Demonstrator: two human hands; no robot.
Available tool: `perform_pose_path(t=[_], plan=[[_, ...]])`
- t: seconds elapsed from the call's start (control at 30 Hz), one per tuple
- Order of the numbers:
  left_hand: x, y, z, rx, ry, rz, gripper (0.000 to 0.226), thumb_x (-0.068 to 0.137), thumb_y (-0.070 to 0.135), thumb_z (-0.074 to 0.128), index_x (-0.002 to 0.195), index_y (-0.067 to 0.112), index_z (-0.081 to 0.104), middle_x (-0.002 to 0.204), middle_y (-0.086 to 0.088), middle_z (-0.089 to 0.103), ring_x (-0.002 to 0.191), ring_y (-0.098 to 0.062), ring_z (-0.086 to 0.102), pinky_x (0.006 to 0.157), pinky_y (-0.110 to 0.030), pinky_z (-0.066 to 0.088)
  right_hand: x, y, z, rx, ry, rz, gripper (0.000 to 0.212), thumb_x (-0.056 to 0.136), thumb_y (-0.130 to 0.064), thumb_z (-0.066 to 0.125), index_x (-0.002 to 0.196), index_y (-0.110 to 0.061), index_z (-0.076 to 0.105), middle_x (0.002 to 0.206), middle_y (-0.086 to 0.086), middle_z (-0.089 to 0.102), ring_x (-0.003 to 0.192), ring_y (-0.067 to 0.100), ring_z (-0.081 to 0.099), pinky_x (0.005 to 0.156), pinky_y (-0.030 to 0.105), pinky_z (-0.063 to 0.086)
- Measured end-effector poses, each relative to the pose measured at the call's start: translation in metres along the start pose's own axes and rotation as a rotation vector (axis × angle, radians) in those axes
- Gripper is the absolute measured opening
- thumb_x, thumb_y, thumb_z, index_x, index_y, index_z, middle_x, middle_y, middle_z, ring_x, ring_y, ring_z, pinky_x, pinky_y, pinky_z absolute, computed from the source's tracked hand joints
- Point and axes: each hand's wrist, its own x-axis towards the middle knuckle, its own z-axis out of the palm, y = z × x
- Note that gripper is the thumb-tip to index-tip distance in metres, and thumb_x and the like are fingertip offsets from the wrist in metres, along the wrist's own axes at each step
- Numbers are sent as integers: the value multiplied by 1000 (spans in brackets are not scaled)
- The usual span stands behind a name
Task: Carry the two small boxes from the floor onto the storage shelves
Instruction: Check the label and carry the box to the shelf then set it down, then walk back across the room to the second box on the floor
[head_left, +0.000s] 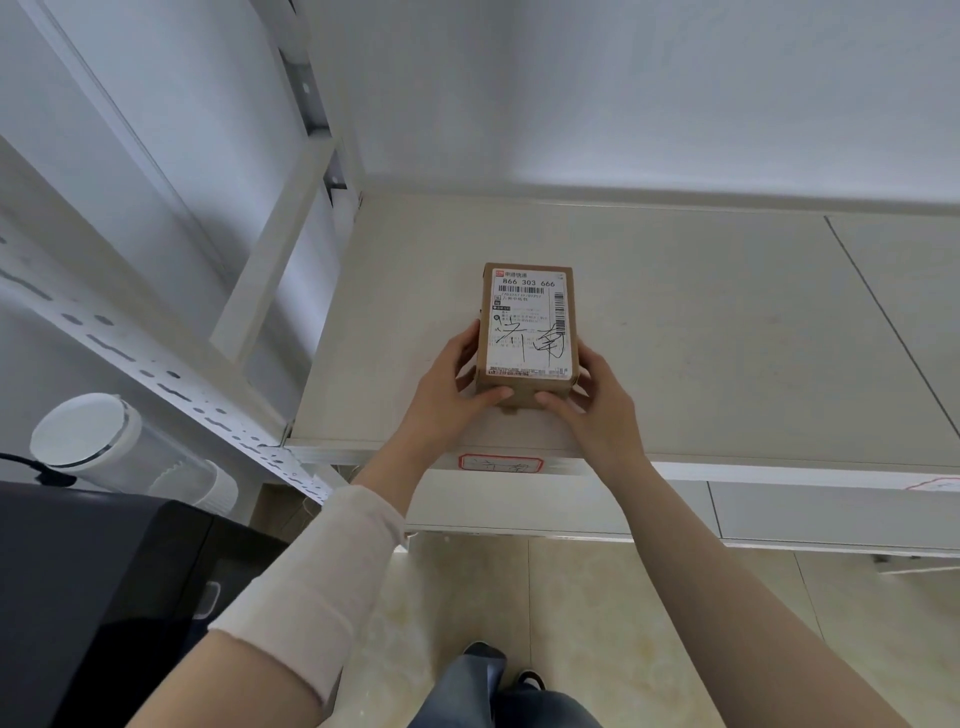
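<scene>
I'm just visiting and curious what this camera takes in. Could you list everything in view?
Small box: one, brown cardboard with a white shipping label, on the shelf board, held at its near end by both hands.
Shelf board: one, off-white, at the wall.
Shelf tag: one, white with red border, on the shelf's front edge.
Perforated upright: one, white, left of the shelf.
Round white device: one, lower left.
Black unit: one, bottom left.
Floor tiles: beige, under the shelf.
Left hand: on the box's left side.
Right hand: on its right side.
</scene>
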Motion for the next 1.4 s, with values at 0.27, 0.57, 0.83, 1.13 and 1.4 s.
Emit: perform_pose_path(t=[0.27,0.57,0.83,1.13,1.4], plan=[[7,-2,-1,-10,-24,-1,86,76,8,76,149,17,31,150,-2,45,138,-16,43,110,-32,42,5,-1,2,-5,16,10,72,76,-4,72,140,-12,39,134,7,55,118,17,54,84,5,47],[-3,-2,3,-55,20,-35,87,79,4,74,151,10,25,156,-6,35,144,-19,35,115,-29,34,-4,-1,1,21,31,48,77,78,-8,71,144,-12,32,144,5,47,130,17,48,103,23,44],[-40,-4,8,-134,145,-69,75,85,9,67,149,15,29,155,-1,36,143,-15,36,117,-31,32,-31,0,-8,47,110,92,73,81,-16,68,144,-13,31,147,3,43,132,16,44,107,28,40],[-82,1,28,-181,314,-29,56,92,11,59,143,15,38,139,8,47,127,-6,46,99,-10,42,-68,2,-13,170,181,100,59,85,-15,64,139,-16,38,139,-2,50,119,8,50,93,15,45],[-166,-4,51,-160,566,-141,50,95,16,55,143,16,42,145,2,49,130,-10,48,111,-25,36,-117,4,-16,296,-21,167,31,86,-18,62,116,-19,53,104,-10,61,105,13,59,95,27,49]])
